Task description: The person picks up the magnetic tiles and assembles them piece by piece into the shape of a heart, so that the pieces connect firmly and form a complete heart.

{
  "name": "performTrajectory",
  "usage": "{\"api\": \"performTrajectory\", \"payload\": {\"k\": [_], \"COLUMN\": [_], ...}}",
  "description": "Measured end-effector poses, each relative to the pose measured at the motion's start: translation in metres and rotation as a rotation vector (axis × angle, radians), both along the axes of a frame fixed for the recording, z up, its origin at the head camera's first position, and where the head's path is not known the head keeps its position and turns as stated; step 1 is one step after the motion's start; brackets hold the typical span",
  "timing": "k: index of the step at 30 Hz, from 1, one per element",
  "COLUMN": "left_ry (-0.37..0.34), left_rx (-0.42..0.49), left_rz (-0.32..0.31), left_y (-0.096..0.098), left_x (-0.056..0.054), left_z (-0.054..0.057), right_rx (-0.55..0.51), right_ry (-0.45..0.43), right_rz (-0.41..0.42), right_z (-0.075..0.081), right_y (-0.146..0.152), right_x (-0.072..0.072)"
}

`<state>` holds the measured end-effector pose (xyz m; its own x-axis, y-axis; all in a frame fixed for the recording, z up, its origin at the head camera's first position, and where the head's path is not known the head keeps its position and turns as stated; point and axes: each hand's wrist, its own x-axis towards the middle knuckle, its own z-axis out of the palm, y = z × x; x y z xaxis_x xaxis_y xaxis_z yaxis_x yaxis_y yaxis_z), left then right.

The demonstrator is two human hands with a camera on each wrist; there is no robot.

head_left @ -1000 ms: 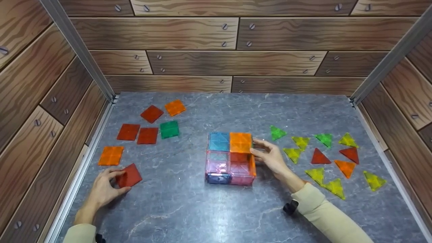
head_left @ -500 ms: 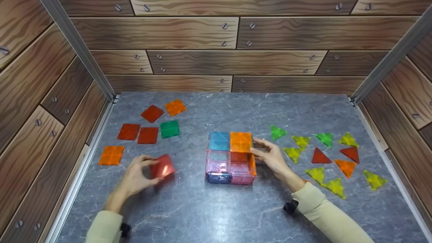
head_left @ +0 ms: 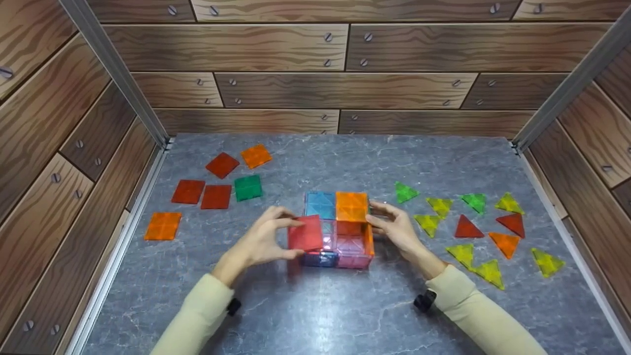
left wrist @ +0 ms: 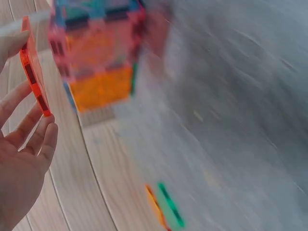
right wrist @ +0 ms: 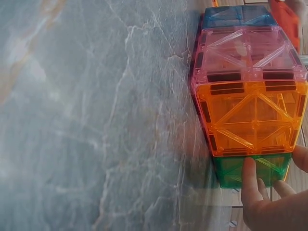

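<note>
My left hand (head_left: 261, 239) pinches a red square magnetic tile (head_left: 306, 236) between thumb and fingers, above the left front of a magnetic tile box (head_left: 354, 251). The red tile (left wrist: 34, 70) stands edge-on in the left wrist view. Blue and orange squares cover the box's back half; its right front compartment is uncovered, while the held tile partly hides the left front one. My right hand (head_left: 397, 231) holds the box's back right corner, thumb by the orange top tile (head_left: 352, 206). In the right wrist view its fingers (right wrist: 250, 180) press a green side tile (right wrist: 230, 174).
Loose red, orange and green square tiles, among them a green square (head_left: 248, 188) and an orange square (head_left: 162, 226), lie at the left. Several triangles, such as a red triangle (head_left: 467, 228), lie scattered at the right. Wood-patterned walls (head_left: 305, 49) surround the grey tabletop (head_left: 296, 315).
My left hand has carried the red square tile from the table's left side rightward to the box, lifting it. My right hand has stayed at the box's corner.
</note>
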<state>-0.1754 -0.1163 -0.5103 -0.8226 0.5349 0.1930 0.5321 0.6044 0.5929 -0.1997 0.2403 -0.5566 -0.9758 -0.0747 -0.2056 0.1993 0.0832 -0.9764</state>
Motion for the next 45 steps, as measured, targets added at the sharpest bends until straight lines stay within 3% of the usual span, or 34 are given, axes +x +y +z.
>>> {"api": "performTrajectory", "payload": {"k": [8, 15, 23, 32, 37, 45], "left_ry": [-0.012, 0.018, 0.061, 0.062, 0.037, -0.004], "left_rx": [-0.068, -0.171, -0.207, -0.222, -0.174, -0.056], "left_rz": [-0.152, -0.198, -0.219, -0.224, -0.212, -0.056], "left_y": [0.055, 0.089, 0.106, 0.103, 0.089, 0.039], "left_x": [-0.008, -0.015, -0.022, -0.022, -0.022, -0.023], "left_z": [0.004, 0.002, -0.002, -0.003, -0.003, -0.013], "right_rx": [-0.02, -0.041, -0.031, -0.022, -0.02, -0.009], "right_ry": [-0.009, -0.023, -0.027, -0.022, -0.018, 0.013], "right_rz": [-0.01, -0.013, -0.012, -0.018, -0.025, -0.05], "right_z": [0.0, 0.0, 0.0, -0.001, -0.002, 0.003], "right_y": [0.001, 0.001, 0.001, 0.0, -0.002, -0.005], "right_x": [-0.002, -0.002, -0.002, -0.002, 0.002, 0.024]}}
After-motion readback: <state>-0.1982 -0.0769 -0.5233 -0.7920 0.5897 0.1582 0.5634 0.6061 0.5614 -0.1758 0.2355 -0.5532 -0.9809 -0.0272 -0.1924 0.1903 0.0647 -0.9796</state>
